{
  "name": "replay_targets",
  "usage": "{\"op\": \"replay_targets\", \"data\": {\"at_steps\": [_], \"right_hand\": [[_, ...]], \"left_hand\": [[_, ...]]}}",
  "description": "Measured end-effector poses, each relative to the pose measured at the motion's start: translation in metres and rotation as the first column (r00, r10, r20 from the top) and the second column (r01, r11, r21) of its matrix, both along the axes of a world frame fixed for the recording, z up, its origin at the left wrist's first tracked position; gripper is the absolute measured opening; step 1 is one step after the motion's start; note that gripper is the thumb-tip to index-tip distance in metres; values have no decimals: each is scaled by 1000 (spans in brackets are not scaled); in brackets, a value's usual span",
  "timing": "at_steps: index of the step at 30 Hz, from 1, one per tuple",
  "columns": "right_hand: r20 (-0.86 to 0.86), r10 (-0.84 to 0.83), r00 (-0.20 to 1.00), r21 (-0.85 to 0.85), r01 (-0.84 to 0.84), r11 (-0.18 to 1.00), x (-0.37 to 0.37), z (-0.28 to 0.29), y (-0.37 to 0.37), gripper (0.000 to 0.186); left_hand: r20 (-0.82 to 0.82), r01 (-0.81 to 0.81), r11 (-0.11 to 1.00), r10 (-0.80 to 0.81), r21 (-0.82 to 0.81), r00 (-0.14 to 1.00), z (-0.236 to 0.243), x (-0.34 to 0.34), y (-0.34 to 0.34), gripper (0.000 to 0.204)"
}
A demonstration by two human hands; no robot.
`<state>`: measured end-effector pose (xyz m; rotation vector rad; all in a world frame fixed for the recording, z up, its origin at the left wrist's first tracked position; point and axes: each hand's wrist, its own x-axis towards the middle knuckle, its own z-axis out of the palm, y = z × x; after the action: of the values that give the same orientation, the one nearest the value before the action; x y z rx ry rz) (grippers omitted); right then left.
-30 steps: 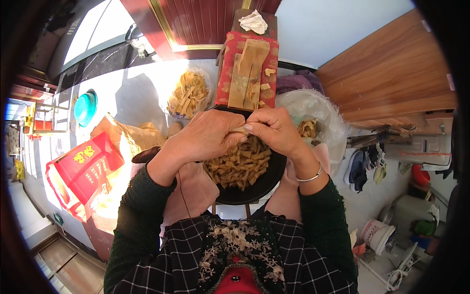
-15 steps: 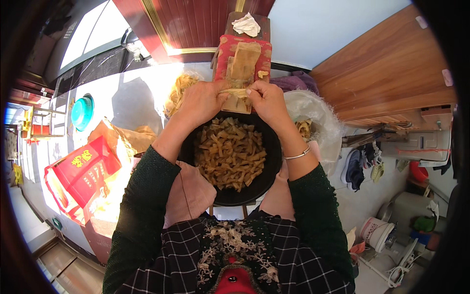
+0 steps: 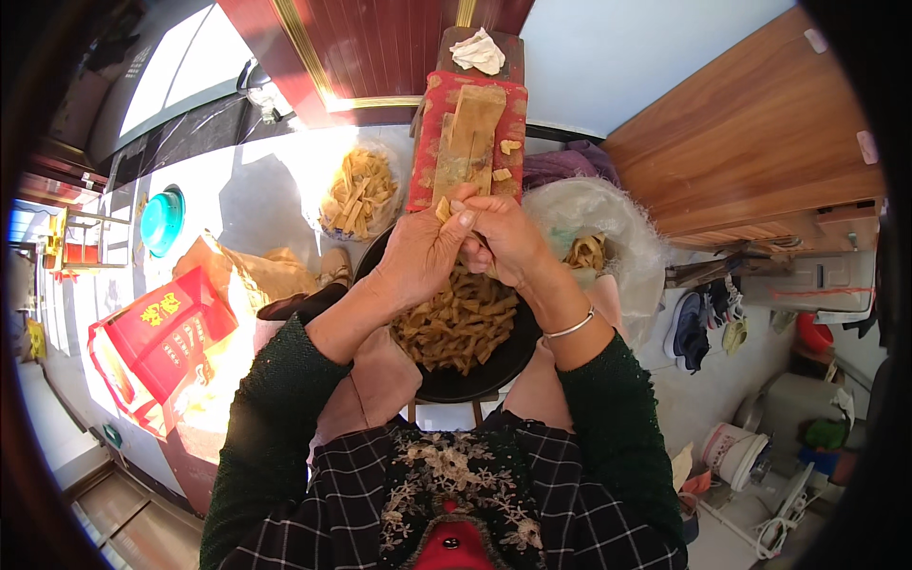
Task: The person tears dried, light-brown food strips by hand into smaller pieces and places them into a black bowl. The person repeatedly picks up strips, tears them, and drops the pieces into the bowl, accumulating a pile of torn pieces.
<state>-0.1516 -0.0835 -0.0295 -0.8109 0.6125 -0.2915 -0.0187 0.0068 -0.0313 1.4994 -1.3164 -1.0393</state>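
Note:
Both hands meet over the far edge of a black basin (image 3: 446, 385) full of short brown dried-looking pieces (image 3: 458, 328). My left hand (image 3: 425, 249) is closed, with a pale yellow strip (image 3: 443, 210) showing at its fingertips. Against it, my right hand (image 3: 508, 236) is also closed, its fingers curled beside the left thumb. The strip runs into the hands, and most of it is hidden. Just beyond them, wooden boards (image 3: 478, 123) lie on a red patterned cloth (image 3: 430, 142) over a bench. Small yellow bits (image 3: 502, 175) rest on the cloth.
A bag of long yellow strips (image 3: 361, 195) stands to the left, and a whitish sack (image 3: 632, 228) with similar strips to the right. Further left are a red gift bag (image 3: 171, 328) and a teal basin (image 3: 161, 220). Shoes (image 3: 693, 332) and a white bucket (image 3: 733, 454) stand at right.
My hands have come nearer and closed together, from over the boards to over the basin's far edge. The strip stretched between them is now mostly hidden. Another yellow bit shows on the cloth.

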Motion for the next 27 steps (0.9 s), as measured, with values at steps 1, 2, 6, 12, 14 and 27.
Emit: {"op": "replay_targets", "data": {"at_steps": [1, 2, 6, 12, 14, 27], "right_hand": [[21, -2, 1000, 63, 1, 998, 3, 8, 8, 29], [42, -9, 999, 122, 4, 993, 5, 13, 13, 30], [21, -4, 1000, -575, 15, 818, 8, 18, 21, 24], [52, -54, 997, -982, 61, 180, -5, 60, 30, 11], [81, 58, 995, -963, 63, 264, -9, 71, 36, 13], [112, -212, 971, -938, 174, 300, 5, 28, 40, 10]], "left_hand": [[-247, -102, 994, 93, -24, 964, -7, -6, 3, 53], [-321, -74, 994, 43, -84, 946, -3, -5, -2, 48], [-795, -204, 977, 77, -60, 602, 36, 4, -2, 39], [-867, -438, 794, -210, -421, 452, 108, 42, 18, 37], [-750, -486, 665, -173, -567, 638, 116, 48, 31, 36], [-168, -120, 938, 67, -325, 983, 38, -1, 13, 35]]}}
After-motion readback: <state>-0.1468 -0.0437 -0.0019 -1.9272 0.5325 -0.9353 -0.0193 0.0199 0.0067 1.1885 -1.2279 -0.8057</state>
